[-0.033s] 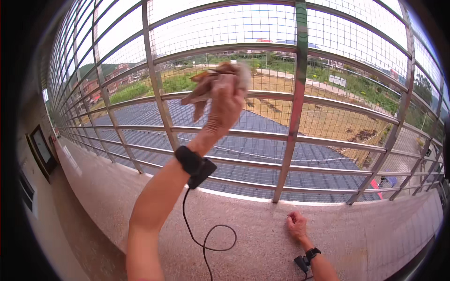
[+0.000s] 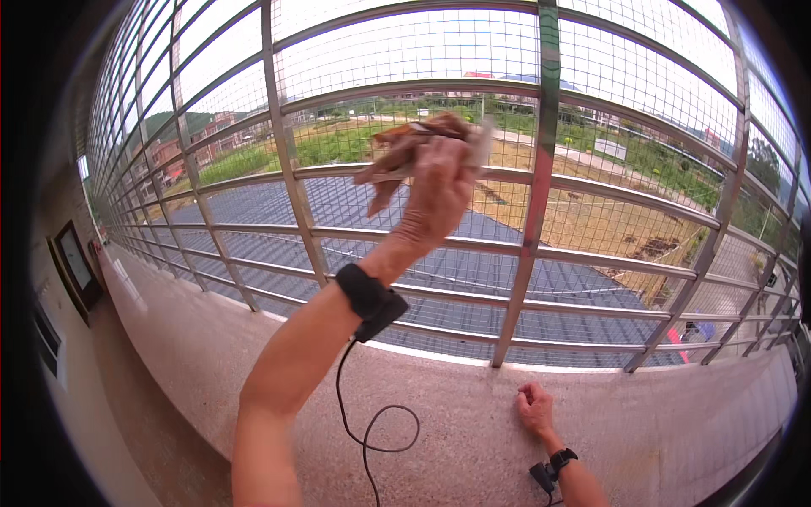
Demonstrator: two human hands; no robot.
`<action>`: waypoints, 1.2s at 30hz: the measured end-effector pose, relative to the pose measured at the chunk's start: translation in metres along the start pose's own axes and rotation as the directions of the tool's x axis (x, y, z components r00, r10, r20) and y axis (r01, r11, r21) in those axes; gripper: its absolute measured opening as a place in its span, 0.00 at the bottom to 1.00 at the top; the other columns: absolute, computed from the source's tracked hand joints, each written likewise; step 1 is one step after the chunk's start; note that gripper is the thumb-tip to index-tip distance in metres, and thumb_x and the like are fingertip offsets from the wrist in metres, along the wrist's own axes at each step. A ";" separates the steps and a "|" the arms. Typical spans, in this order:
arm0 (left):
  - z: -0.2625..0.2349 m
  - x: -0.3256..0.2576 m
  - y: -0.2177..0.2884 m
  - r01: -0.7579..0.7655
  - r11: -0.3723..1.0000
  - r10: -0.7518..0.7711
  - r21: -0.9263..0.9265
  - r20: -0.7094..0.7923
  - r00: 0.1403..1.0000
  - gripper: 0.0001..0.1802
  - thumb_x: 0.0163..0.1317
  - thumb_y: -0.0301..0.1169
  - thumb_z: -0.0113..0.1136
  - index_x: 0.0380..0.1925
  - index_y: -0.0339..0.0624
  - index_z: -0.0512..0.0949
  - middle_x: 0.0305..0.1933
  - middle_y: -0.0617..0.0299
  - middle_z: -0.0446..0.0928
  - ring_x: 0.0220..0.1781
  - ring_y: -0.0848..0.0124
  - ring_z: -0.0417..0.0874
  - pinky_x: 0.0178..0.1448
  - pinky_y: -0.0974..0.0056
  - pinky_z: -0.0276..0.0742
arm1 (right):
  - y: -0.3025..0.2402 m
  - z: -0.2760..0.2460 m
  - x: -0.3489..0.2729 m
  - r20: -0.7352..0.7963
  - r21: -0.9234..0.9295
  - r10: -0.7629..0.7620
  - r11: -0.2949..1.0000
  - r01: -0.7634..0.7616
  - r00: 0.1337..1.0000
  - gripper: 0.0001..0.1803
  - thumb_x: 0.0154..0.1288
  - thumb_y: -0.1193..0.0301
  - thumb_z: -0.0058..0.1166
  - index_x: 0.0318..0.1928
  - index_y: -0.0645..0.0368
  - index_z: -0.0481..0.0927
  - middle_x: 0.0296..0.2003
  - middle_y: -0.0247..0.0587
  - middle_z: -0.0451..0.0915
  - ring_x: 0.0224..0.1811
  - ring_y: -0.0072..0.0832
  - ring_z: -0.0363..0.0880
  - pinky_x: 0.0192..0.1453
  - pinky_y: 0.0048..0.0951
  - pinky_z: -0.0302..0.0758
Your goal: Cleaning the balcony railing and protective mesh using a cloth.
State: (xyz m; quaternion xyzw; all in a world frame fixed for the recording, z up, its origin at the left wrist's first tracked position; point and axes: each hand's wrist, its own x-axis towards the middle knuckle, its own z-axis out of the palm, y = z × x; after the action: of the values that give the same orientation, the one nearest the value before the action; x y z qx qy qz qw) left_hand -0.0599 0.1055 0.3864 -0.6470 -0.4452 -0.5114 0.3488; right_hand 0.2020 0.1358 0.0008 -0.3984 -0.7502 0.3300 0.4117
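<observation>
The left hand (image 2: 439, 186) is clamped on a brown rag (image 2: 395, 162), its fingers bunched over the cloth, with folds and corners sticking out to the left. The rag is up in front of the metal grille, between 2 upright bars and across a level bar (image 2: 498, 175); its right edge is pale and blurred, and I cannot tell whether it presses on the metal. Behind the bars runs a wire mesh (image 2: 625, 59). The right hand (image 2: 536, 407) is low, over the speckled pink ledge (image 2: 473, 422), near the foot of an upright bar (image 2: 517, 304), its fingers curled in together; what is under them is hidden. Each wrist has a black strap with a small dark box: the left strap (image 2: 361, 291) is the larger in view, and the right strap (image 2: 563, 459) is near the lower edge. A thin black cord (image 2: 341, 397) hangs from the left box (image 2: 382, 316) and makes 1 loop over the ledge. Beyond the grille are a dark grey roof (image 2: 405, 269), dry yellowish ground (image 2: 608, 221) and green plants. At far left, a dark-framed door (image 2: 76, 260) stands in a pale wall.
</observation>
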 end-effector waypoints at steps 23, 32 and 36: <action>-0.126 -0.047 -0.125 -0.333 0.777 0.227 0.533 0.256 0.940 0.24 0.45 0.29 0.64 0.46 0.46 0.71 0.41 0.56 0.63 0.46 0.58 0.67 0.54 0.55 0.65 | -0.007 0.014 0.003 0.056 0.056 0.069 0.996 -0.073 0.996 0.04 0.61 0.77 0.51 0.36 0.62 0.77 0.19 0.25 0.71 0.21 0.12 0.66 0.25 0.18 0.66; -0.176 -0.057 -0.143 -0.284 0.738 0.114 0.612 0.302 0.947 0.28 0.43 0.18 0.55 0.50 0.43 0.69 0.48 0.52 0.65 0.51 0.51 0.66 0.59 0.50 0.64 | -0.007 0.013 0.003 0.058 0.086 0.084 0.992 -0.089 0.995 0.04 0.61 0.77 0.51 0.36 0.62 0.77 0.20 0.28 0.73 0.21 0.13 0.69 0.26 0.20 0.68; -0.181 -0.047 -0.141 -0.269 0.731 0.031 0.627 0.363 0.931 0.22 0.45 0.22 0.58 0.45 0.41 0.72 0.41 0.53 0.66 0.46 0.52 0.68 0.55 0.52 0.65 | -0.004 0.011 0.005 0.051 0.106 0.095 0.989 -0.100 0.994 0.04 0.60 0.77 0.51 0.36 0.62 0.77 0.20 0.30 0.75 0.22 0.14 0.70 0.26 0.22 0.70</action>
State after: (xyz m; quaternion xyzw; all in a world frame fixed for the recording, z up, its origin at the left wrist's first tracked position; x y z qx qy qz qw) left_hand -0.2587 -0.0180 0.3828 -0.5892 -0.5954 -0.1730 0.5181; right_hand 0.1896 0.1361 0.0010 -0.4041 -0.7201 0.3990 0.3987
